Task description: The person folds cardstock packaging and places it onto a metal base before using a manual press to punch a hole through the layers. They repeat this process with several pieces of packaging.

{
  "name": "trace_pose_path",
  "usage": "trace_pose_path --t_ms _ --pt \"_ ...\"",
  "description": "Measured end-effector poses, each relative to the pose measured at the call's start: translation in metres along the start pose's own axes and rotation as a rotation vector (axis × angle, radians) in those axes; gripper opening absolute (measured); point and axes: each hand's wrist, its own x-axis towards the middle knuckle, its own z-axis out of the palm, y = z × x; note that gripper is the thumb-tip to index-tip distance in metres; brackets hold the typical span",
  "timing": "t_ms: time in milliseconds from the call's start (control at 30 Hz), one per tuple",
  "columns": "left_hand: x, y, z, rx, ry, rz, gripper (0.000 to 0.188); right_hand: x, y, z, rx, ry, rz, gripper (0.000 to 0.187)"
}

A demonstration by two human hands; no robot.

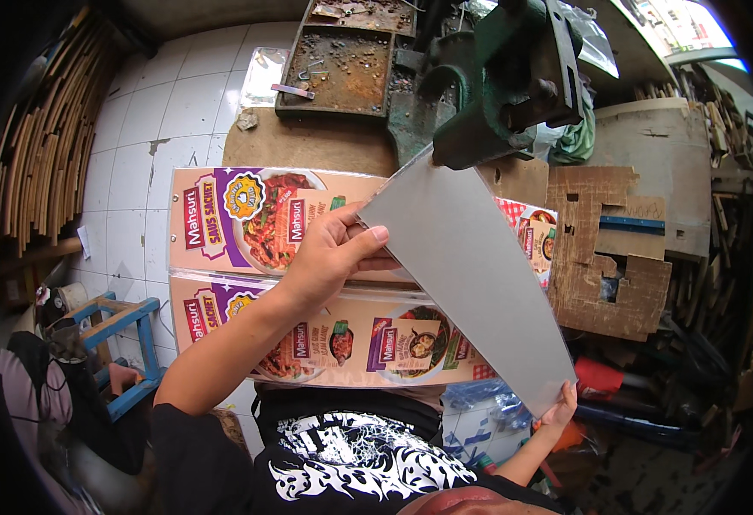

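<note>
A long plain grey sheet panel [471,266] slants across the middle, its far end beneath the head of a dark green press [479,120]. My left hand [333,253] pinches the panel's left edge, thumb on top and fingers underneath. At the near right corner, my right hand [556,414] grips the other end between thumb and fingers. Under the grey panel lie two printed panels with food pictures: a farther one [200,184] and a nearer one [355,373]. Both have shiny clear edging, and the grey panel hides part of each.
A rusty metal tray [342,73] with small loose parts sits left of the press. Cut brown board [608,300] lies to the right. Stacked thin boards [50,129] lean at the far left, above a blue stool frame [140,339]. White tiles [127,184] cover the floor.
</note>
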Motion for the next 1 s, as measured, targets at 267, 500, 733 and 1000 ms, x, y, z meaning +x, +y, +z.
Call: trace_pose_path --t_ms 267,500,733,1000 --pt "-0.001 0.0 -0.001 -0.014 -0.02 -0.002 0.044 -0.004 -0.001 0.005 -0.016 0.013 -0.003 0.048" --pt "0.0 0.0 -0.001 -0.007 -0.023 0.011 0.043 -0.005 -0.002 0.005 0.01 -0.02 0.031 0.047" --pt "0.0 0.002 0.0 -0.001 -0.026 0.019 0.042 -0.002 0.0 -0.001 -0.012 -0.002 0.038 0.049" --pt "0.0 -0.002 -0.002 -0.001 -0.022 0.012 0.041 -0.002 0.003 -0.007 -0.029 0.018 0.028 0.049"
